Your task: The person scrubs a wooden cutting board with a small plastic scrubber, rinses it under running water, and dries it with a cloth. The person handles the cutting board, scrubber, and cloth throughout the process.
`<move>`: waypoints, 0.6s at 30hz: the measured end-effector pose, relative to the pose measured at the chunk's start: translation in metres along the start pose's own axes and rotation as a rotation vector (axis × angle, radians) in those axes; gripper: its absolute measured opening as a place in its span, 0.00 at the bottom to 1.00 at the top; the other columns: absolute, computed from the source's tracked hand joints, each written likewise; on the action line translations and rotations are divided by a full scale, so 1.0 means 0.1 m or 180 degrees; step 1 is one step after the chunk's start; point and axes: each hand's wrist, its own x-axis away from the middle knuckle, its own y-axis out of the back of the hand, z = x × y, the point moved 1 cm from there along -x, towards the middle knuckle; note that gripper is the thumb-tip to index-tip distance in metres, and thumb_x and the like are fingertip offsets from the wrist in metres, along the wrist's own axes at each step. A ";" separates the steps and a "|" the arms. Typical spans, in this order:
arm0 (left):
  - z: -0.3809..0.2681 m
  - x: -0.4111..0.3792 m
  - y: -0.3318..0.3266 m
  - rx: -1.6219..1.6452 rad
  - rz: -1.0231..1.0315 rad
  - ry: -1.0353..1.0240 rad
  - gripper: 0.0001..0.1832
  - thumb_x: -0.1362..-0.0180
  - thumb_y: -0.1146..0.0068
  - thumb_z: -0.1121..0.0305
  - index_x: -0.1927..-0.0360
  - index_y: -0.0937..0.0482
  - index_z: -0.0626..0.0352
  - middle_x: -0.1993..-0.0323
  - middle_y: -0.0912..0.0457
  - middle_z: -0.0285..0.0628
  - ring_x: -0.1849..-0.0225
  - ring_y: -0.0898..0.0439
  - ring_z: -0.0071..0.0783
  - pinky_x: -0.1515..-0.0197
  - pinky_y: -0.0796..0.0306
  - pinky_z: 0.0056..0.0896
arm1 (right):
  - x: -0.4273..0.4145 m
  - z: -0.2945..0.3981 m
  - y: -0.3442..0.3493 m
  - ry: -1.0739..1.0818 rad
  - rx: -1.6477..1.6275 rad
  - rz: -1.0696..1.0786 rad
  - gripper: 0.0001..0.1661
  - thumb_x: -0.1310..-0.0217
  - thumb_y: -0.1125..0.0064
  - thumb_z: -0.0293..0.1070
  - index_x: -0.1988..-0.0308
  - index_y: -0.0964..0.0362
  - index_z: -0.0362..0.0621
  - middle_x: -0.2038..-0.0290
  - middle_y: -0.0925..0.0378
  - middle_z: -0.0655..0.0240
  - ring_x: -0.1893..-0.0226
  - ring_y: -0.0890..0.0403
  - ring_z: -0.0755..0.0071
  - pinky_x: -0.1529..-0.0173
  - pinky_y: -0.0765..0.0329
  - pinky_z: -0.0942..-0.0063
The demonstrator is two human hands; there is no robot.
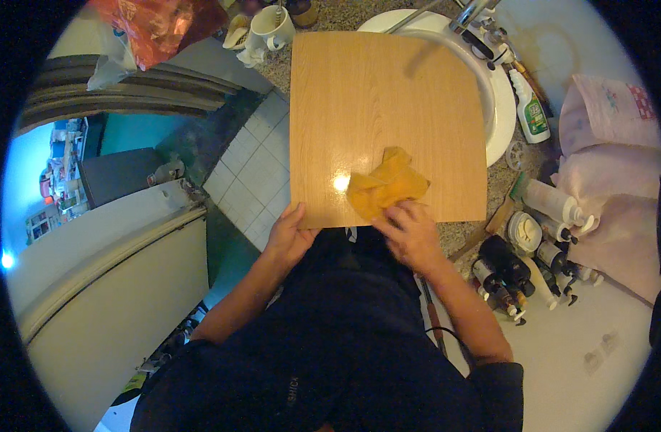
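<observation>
A flat wood-grain board [373,102] extends in front of my body and covers part of a white oval sink [500,116]. My left hand [291,232] grips its near left corner, thumb on top and fingers beneath. On the board's near part lies a crumpled yellow cloth [387,181]. My right hand [411,235] holds the near edge of this cloth against the surface, slightly blurred. Light reflects brightly off the board just left of the cloth.
A chrome faucet [468,16] and a spray bottle [530,108] stand beyond the sink's right side. Several pump bottles [549,202] and an open jar [525,231] crowd the right. A white mug [271,27] sits behind the board. A red plastic bag [157,27] is at upper left.
</observation>
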 end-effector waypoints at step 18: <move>0.04 0.05 -0.15 0.0179 -0.0143 0.0018 0.21 0.22 0.52 0.67 0.31 0.32 0.65 0.32 0.24 0.49 0.31 0.23 0.44 0.26 0.30 0.53 | -0.17 0.04 0.06 0.0420 0.0001 0.0410 0.27 0.49 0.31 0.36 0.46 0.18 0.59 0.49 0.22 0.66 0.42 0.25 0.51 0.42 0.26 0.49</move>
